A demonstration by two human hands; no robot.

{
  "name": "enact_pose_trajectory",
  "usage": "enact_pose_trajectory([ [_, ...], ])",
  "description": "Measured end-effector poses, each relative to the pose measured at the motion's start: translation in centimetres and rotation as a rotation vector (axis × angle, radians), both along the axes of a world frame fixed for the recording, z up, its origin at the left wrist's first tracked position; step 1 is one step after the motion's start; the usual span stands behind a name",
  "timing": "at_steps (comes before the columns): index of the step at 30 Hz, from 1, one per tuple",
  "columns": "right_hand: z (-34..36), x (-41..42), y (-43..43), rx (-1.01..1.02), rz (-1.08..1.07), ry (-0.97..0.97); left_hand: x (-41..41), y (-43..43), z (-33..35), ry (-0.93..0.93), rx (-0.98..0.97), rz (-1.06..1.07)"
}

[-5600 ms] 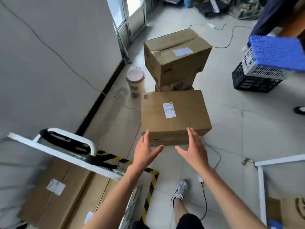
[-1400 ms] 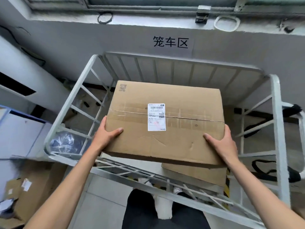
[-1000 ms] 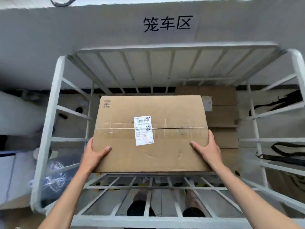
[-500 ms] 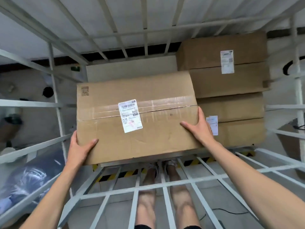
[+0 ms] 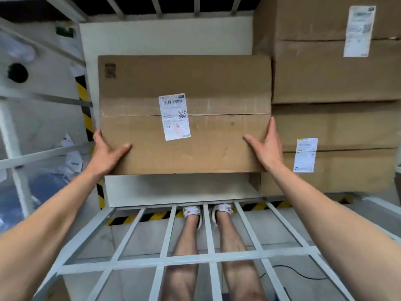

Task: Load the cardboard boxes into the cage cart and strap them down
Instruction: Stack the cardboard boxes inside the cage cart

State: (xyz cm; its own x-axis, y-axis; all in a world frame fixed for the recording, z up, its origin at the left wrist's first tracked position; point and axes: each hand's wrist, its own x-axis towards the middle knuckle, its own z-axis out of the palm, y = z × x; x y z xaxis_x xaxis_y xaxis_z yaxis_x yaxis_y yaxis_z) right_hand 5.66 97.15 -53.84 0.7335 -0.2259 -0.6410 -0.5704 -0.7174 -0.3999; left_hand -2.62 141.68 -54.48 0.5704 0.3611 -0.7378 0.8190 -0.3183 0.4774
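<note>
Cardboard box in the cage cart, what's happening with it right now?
A person grips a cardboard box with both hands, the left hand at its left edge and the right hand at its right edge, thumbs on the top face. They hold it inside the white cage cart, seemingly just above the cart's bare floor, beside the stacked boxes on the right. No strap shows in view.

cardboard box (image 5: 195, 83) | gripped: left hand (image 5: 106, 149), right hand (image 5: 268, 148) | inside cage cart (image 5: 134, 262)

black-yellow floor tape (image 5: 156, 215), black cable (image 5: 308, 277)
</note>
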Motion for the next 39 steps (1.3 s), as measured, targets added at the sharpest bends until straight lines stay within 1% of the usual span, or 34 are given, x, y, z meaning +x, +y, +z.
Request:
enact_pose_trajectory([
  [2, -1.4, -1.4, 0.0, -0.033, 0.014, -0.002, -0.9, -0.5, -1.4, 0.034, -0.016, 0.008],
  [4, -2.3, -2.4, 0.3, -0.065, 0.047, -0.032, -2.0, -0.8, -2.6, 0.053, 0.012, -0.005],
  [5, -2.5, -2.7, 0.5, -0.091, 0.081, -0.064, -2.3, -0.9, -3.0, 0.052, 0.030, -0.019],
  [7, -2.6, -3.2, 1.1, -0.172, 0.213, -0.162, -2.6, -1.2, -2.8, 0.049, 0.079, -0.089],
  [9, -2.5, -4.0, 2.0, -0.224, 0.382, -0.234, -2.8, -2.1, -2.1, 0.042, 0.241, -0.300],
  [11, -2.4, -5.5, 3.1, -0.246, 0.538, -0.177, -2.7, -4.0, -1.6, -0.018, 0.386, -0.576],
  [13, -2.5, -7.1, 4.1, -0.270, 0.654, -0.033, -2.3, -6.8, -1.6, -0.023, 0.385, -0.774],
  [15, -2.7, -7.7, 4.6, -0.315, 0.711, 0.073, -1.6, -9.2, -2.0, 0.040, 0.352, -0.852],
  [17, -2.7, -6.7, 5.0, -0.327, 0.715, 0.119, -0.3, -10.4, -2.3, 0.118, 0.360, -0.844],
  [20, -2.5, -3.6, 5.3, -0.335, 0.730, 0.145, 2.7, -10.9, -2.3, 0.164, 0.420, -0.816],
  [26, -2.9, 5.8, 6.5, -0.318, 0.711, 0.121, 11.9, -11.1, -2.2, 0.151, 0.486, -0.722],
  [31, -3.3, 13.2, 7.5, -0.291, 0.687, 0.064, 19.5, -10.5, -2.6, 0.130, 0.466, -0.675],
  [34, -3.4, 15.3, 7.4, -0.300, 0.715, 0.072, 21.1, -10.8, -2.8, 0.145, 0.458, -0.656],
  [39, -2.7, 15.0, 7.2, -0.274, 0.714, 0.057, 19.8, -11.0, -2.5, 0.109, 0.475, -0.644],
])
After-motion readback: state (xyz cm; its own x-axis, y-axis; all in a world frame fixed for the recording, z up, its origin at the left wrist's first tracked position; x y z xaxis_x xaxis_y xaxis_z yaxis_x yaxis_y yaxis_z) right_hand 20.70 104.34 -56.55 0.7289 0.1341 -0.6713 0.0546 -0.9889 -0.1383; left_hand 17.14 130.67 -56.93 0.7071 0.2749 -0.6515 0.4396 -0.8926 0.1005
